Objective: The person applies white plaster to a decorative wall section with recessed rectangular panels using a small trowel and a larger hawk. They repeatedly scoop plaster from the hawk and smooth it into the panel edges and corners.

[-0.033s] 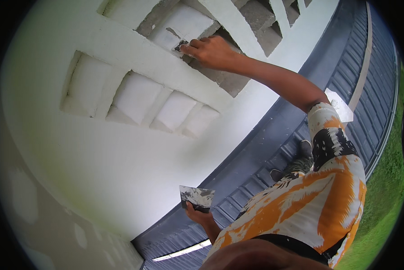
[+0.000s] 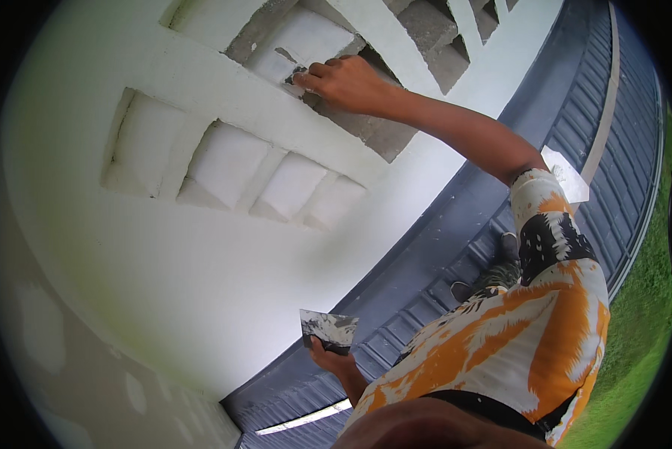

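Upper middle, the right hand [image 2: 354, 84] pinches a scraper [image 2: 296, 77] left of its knuckles; lower middle, the left hand [image 2: 330, 358] grips a plate [image 2: 328, 326].

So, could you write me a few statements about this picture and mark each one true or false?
1. The left hand holds a flat plate with white smears. True.
2. The right hand hangs at the person's side. False: it is at a recess in the white wall.
3. Grass shows toward the right edge. True.
4. The shirt is plain green. False: it is patterned in orange, white and black.
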The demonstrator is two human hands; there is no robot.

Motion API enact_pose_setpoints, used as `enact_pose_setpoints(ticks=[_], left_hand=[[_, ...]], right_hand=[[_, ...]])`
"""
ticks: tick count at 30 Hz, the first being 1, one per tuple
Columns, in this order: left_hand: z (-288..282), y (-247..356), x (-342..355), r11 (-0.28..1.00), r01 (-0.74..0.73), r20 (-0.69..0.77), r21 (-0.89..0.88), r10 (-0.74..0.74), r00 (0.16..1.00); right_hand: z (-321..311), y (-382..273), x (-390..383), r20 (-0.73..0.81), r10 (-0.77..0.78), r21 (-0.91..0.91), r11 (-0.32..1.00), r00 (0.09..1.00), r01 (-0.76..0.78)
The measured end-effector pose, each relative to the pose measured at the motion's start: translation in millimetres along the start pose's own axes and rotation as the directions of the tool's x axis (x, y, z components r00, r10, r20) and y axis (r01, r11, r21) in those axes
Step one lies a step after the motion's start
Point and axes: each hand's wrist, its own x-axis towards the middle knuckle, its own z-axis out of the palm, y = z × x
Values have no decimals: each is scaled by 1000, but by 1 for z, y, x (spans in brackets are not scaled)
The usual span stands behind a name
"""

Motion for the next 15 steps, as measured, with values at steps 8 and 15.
enact_pose_setpoints(ticks=[8, 15], left_hand=[[16, 0, 6, 997, 21, 28, -70, -19, 999], [18, -1, 0, 999, 31, -12, -45, -31, 999]], right_hand=[[9, 9, 86, 100, -87, -104, 990, 991, 98], [-7, -2, 55, 215, -69, -49, 995, 974, 81]])
